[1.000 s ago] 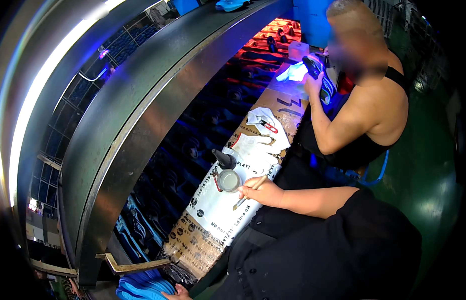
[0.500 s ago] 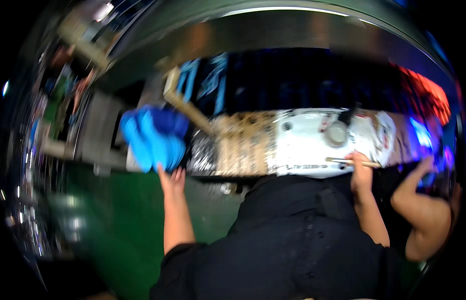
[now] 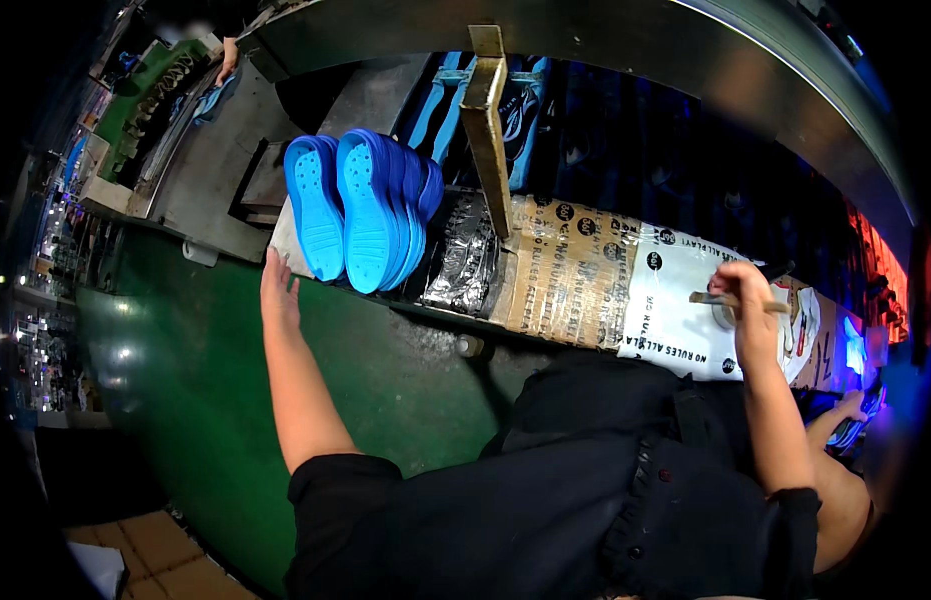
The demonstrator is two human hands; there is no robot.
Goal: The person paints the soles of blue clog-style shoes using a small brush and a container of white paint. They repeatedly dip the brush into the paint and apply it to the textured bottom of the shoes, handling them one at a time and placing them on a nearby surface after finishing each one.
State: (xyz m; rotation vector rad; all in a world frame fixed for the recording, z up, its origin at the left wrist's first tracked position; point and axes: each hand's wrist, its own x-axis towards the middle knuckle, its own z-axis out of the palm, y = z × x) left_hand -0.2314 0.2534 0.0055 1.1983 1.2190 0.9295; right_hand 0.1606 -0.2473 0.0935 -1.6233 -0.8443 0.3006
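Blue foam shoe soles (image 3: 370, 215) stand nested in rows at the left end of the long bench, dotted with small holes at one end. My left hand (image 3: 278, 285) is just left of them by the bench's end, its fingers apart and nothing in it. Over the white plastic sheet (image 3: 675, 310) on the bench, my right hand (image 3: 750, 300) is closed around a slim wooden-handled brush (image 3: 710, 298), held roughly level. A pale round container (image 3: 725, 316) is partly hidden behind that hand.
A metal post (image 3: 487, 140) rises at the bench's back edge, below a metal hood (image 3: 625, 60). Behind the bench, blue straps (image 3: 440, 115) lie on a dark conveyor. At right is a co-worker's arm (image 3: 835, 425); another person's hand (image 3: 228, 60) shows far left.
The view has turned left, bringing the soles into sharp focus. My left hand has come off the soles' near side to their left. My right hand still holds the brush, now raised off the sheet.
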